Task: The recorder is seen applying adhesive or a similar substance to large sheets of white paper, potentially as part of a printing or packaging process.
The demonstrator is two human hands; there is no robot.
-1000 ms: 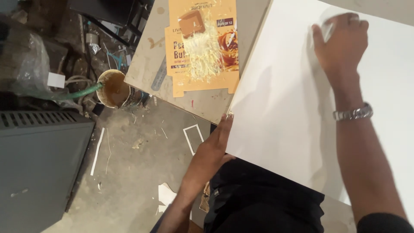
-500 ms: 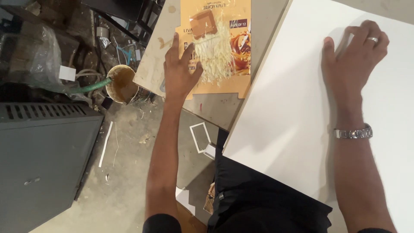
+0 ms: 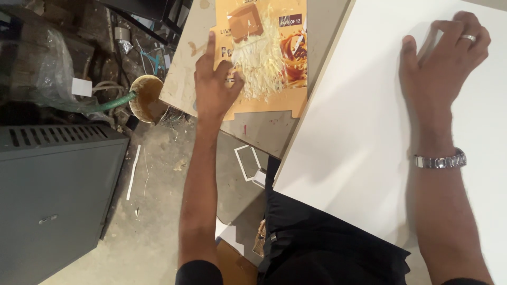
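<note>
Left hand [image 3: 215, 87] now farther onto orange carton [image 3: 264, 58], fingers spread; right hand [image 3: 441, 63] still flat on white board [image 3: 359, 137].

The left hand [image 3: 214, 87] lies on the lower left part of a flattened orange carton [image 3: 264, 53], index finger stretched out — the carton rests on a brown worktable [image 3: 264, 134]. The right hand [image 3: 441, 68] presses flat on a large white board [image 3: 359, 137], fingers spread, with a ring and a metal wristwatch [image 3: 440, 160]. Left of the left hand, down on the dusty floor, stands a dirty cup [image 3: 147, 97] beside a green hose [image 3: 113, 103] — below it is a grey metal cabinet [image 3: 50, 195].
</note>
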